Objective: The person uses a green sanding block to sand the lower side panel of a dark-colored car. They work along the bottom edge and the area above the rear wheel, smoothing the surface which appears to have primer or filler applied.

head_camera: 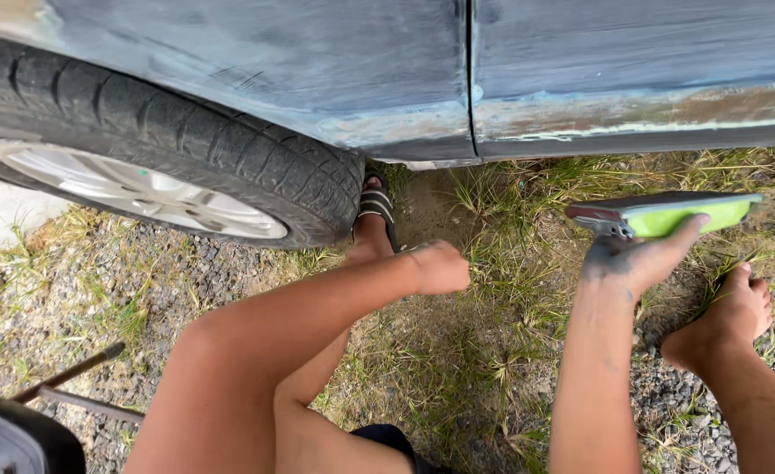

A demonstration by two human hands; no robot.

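While your right hand (626,263) grips the sanding block (668,213), left hand (437,268) fisted empty, sanding looks paused; next, press it flat on the sill (633,110).

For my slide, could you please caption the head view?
Seated beside a sanded car panel, the right hand lifts a green sanding block while the left hand rests closed, empty.
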